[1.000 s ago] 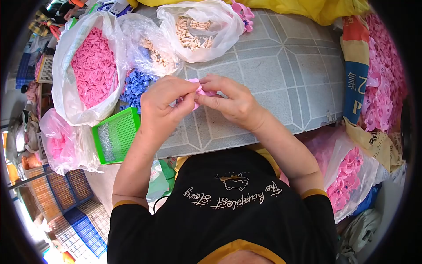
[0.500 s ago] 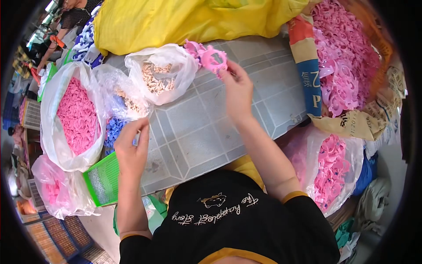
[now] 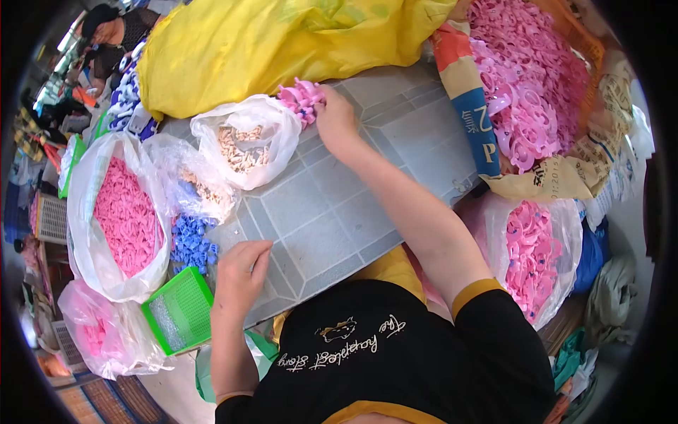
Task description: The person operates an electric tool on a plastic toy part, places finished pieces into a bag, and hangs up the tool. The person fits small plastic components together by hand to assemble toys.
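Note:
My right hand (image 3: pixel 335 119) reaches to the far side of the grey table (image 3: pixel 321 240), its fingertips closed on a pink piece at a small cluster of pink plastic pieces (image 3: pixel 302 99). That cluster lies beside a white plastic bag of beige parts (image 3: pixel 244 154). Near the front edge, my left hand (image 3: pixel 240 275) is loosely closed, thumb and fingers together; anything between them is too small or hidden to tell. Blue parts (image 3: pixel 192 240) and a green basket (image 3: pixel 180 311) with small shiny pieces lie just left of it.
A large bag of pink parts (image 3: pixel 127 219) stands at the left, a smaller pink bag (image 3: pixel 99 328) below it. Yellow cloth (image 3: pixel 282 46) covers the far side. At the right are a printed sack (image 3: pixel 462 106) and another bag of pink pieces (image 3: pixel 533 261). A person (image 3: pixel 116 39) is at the upper left.
After coming apart from my left hand, my right hand has carried a pink piece away to the far cluster. My left hand has moved back towards the front edge. The view has shifted.

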The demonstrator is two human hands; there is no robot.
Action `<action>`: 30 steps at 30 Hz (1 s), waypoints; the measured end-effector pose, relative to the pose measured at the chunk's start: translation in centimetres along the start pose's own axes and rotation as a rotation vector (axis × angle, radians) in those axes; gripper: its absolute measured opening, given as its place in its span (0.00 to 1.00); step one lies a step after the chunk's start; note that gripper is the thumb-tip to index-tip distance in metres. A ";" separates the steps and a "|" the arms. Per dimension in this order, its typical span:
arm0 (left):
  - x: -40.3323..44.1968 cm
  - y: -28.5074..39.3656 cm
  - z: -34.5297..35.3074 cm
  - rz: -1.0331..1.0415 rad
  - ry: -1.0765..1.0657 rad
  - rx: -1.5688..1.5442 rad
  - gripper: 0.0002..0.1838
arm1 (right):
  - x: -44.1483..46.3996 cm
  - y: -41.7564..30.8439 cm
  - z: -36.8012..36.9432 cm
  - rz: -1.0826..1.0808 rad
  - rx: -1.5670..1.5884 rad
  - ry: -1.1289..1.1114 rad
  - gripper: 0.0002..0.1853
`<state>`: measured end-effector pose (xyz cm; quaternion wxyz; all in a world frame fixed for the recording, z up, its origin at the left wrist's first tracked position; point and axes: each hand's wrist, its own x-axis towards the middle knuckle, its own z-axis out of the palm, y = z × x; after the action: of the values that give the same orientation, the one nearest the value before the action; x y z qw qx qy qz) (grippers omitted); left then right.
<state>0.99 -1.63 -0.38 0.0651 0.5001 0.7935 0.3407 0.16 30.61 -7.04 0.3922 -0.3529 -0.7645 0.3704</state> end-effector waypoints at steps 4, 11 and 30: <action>-0.4 0.2 -0.1 -0.034 -0.051 0.049 0.06 | 1.0 0.8 -0.2 0.073 -0.045 -0.198 0.18; 0.0 -0.3 0.0 -0.014 -0.050 0.048 0.05 | -3.0 -4.0 -8.9 -0.385 -0.050 -0.098 0.25; 0.4 0.9 1.5 0.026 -0.138 0.000 0.06 | 3.8 2.8 -32.4 0.011 -0.332 0.591 0.10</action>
<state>2.14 -0.28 -0.87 0.1152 0.5328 0.7805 0.3061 27.08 44.52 5.48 0.5321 -0.5081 -0.6657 0.1246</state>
